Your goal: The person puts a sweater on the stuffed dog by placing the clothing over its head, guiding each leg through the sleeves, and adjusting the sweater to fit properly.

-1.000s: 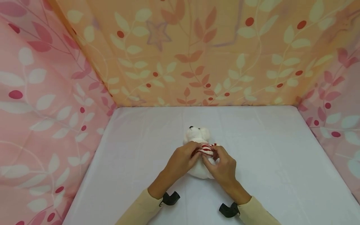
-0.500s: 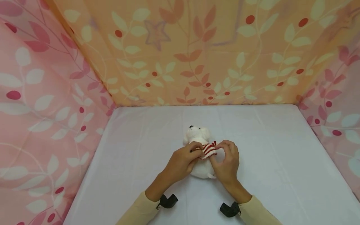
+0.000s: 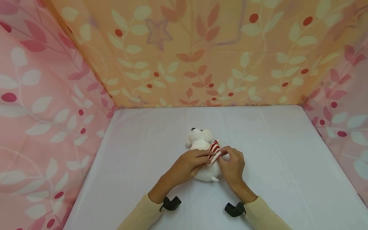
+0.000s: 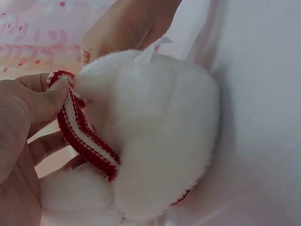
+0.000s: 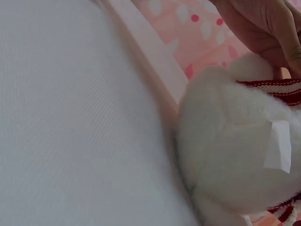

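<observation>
A white plush toy animal (image 3: 201,137) with a dark nose lies on the white table, its head toward the far side. A red-and-white striped knitted garment (image 3: 214,151) slants across its back. With thumb and fingers, my left hand (image 3: 188,164) pinches the garment's edge, a striped band (image 4: 77,125) in the left wrist view. My right hand (image 3: 233,164) has its thumb and fingertips at the garment's right edge and appears to pinch it. A white tag (image 5: 279,147) stands out from the toy's rear in the right wrist view. The toy's underside is hidden.
The white table surface (image 3: 141,140) spreads around the toy. An orange leaf-patterned cloth (image 3: 172,64) hangs behind it, with pink patterned cloths (image 3: 43,127) at both sides. Black wrist-worn devices (image 3: 172,203) sit beneath both wrists.
The garment has gone from lying nearly level across the back to a steep slant, its right end raised. My right hand moved outward, then slightly lower; my left fingers have straightened over the fabric.
</observation>
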`<act>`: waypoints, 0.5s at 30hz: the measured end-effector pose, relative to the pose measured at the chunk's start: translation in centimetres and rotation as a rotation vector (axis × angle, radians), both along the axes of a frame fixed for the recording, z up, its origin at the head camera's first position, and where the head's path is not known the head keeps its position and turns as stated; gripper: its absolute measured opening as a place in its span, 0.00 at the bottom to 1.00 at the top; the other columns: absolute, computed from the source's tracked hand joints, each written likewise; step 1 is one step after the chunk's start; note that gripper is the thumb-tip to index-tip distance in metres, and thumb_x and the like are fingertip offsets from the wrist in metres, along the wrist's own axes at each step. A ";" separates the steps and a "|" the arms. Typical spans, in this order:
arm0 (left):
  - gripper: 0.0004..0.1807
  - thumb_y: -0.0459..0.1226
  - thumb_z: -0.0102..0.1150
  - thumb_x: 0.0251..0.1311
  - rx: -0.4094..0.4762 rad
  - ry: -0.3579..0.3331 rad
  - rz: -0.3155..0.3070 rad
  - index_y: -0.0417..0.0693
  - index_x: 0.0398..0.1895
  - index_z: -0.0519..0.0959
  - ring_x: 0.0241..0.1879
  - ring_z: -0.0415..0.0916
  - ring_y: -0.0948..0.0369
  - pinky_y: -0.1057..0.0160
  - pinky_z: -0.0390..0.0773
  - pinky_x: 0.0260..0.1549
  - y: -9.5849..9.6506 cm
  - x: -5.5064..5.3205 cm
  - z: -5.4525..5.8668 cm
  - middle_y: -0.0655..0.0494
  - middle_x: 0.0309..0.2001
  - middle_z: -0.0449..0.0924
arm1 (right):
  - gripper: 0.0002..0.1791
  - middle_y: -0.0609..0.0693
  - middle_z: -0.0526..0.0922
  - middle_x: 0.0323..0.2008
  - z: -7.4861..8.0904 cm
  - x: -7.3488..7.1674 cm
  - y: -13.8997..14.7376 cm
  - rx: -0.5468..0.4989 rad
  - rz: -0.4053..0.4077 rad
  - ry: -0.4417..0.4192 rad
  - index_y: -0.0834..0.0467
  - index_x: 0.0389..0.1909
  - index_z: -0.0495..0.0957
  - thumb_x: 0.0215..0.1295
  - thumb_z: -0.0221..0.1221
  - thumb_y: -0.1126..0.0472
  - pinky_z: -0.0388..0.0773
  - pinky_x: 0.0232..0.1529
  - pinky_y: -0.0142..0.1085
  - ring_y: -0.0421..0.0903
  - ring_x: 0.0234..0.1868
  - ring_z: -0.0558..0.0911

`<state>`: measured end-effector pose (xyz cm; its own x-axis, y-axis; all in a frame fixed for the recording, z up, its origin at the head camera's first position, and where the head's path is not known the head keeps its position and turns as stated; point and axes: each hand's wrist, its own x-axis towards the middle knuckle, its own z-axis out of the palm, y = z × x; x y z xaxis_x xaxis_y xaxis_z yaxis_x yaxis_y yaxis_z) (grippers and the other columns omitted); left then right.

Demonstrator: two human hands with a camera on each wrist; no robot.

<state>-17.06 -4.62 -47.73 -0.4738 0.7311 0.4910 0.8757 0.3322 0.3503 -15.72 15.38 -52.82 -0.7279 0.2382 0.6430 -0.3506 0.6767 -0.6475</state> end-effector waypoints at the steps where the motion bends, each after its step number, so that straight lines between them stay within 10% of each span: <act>1: 0.03 0.36 0.59 0.61 -0.003 -0.001 0.000 0.55 0.36 0.79 0.56 0.69 0.65 0.68 0.65 0.55 0.0 0.0 -0.1 0.62 0.58 0.73 | 0.05 0.47 0.80 0.21 -0.1 -0.1 0.0 0.016 0.001 0.012 0.55 0.21 0.77 0.46 0.62 0.67 0.66 0.38 0.41 0.46 0.26 0.76; 15: 0.15 0.40 0.59 0.62 0.090 -0.173 0.150 0.50 0.51 0.71 0.46 0.70 0.69 0.72 0.73 0.42 0.0 -0.1 -0.4 0.61 0.52 0.70 | 0.25 0.45 0.80 0.39 -0.2 0.0 1.3 0.068 0.305 0.001 0.59 0.46 0.77 0.44 0.72 0.65 0.76 0.34 0.35 0.42 0.33 0.79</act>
